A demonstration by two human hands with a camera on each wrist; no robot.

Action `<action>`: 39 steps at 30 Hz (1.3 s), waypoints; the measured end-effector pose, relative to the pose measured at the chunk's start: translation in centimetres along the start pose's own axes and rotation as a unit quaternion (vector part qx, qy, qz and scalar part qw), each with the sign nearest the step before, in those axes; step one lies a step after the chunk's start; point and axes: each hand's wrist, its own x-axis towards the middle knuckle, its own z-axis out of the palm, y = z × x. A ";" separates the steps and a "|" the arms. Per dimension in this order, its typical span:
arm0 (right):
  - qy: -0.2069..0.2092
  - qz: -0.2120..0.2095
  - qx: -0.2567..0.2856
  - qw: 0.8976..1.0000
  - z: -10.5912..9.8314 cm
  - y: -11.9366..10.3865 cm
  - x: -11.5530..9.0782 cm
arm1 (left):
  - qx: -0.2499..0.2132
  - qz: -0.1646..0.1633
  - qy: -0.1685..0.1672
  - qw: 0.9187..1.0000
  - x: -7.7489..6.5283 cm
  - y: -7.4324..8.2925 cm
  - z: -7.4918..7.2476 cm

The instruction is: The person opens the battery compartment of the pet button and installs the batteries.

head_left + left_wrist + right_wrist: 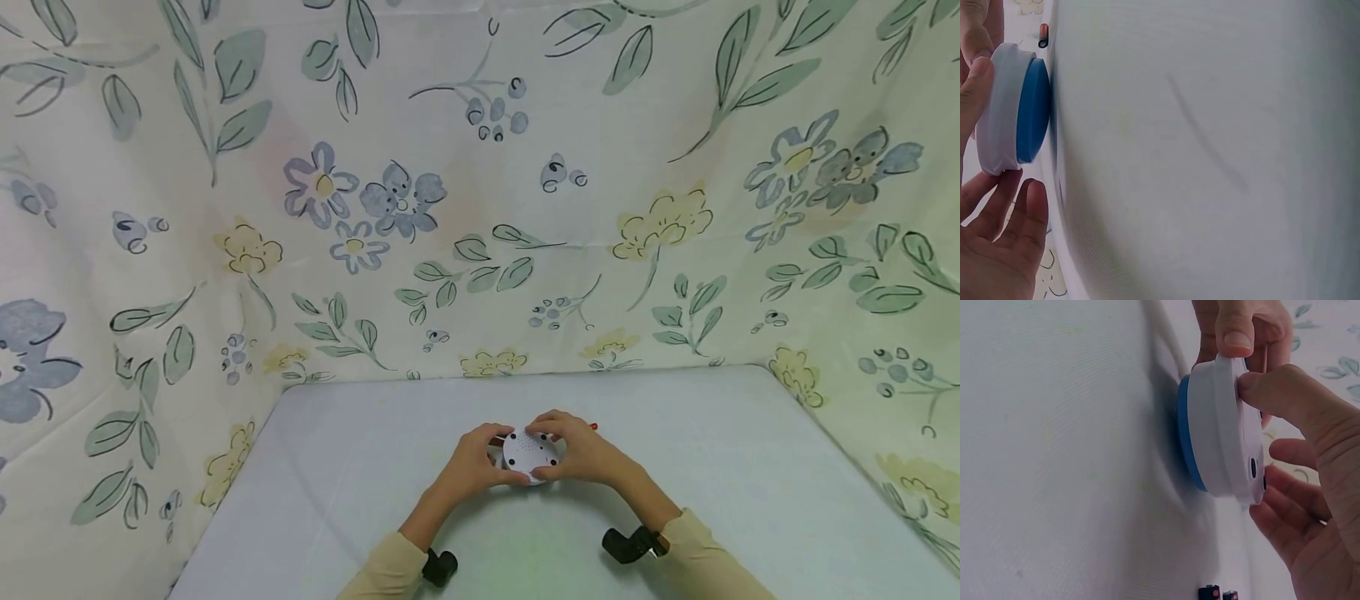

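Note:
A round white device (531,455) with small holes and black dots on its upward face is between both hands. Its blue underside (1034,112) faces the table, and I cannot tell whether it touches. My left hand (476,461) grips the rim from the left, thumb in front and fingers behind. From the right, my right hand (583,450) holds the opposite side; its thumb (1275,390) presses near the edge of the white face, while its fingertips touch the far rim.
A red-and-black battery (1044,35) lies behind the device, and the dark ends of two batteries (1209,592) show low in the right wrist view. The white table (360,433) meets a floral cloth (465,275) at the back and sides.

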 end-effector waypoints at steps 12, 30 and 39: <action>-0.016 -0.003 -0.019 1.000 -0.3 0.0 -0.1 | -0.035 0.000 -0.008 0.999 0.1 0.0 0.3; -0.040 -0.006 -0.069 0.997 -0.9 -1.1 0.6 | -0.073 0.004 -0.014 0.997 0.5 0.4 0.3; -0.052 -0.014 -0.114 0.992 -1.1 -1.8 1.0 | -0.076 -0.017 -0.027 0.997 0.5 0.5 0.3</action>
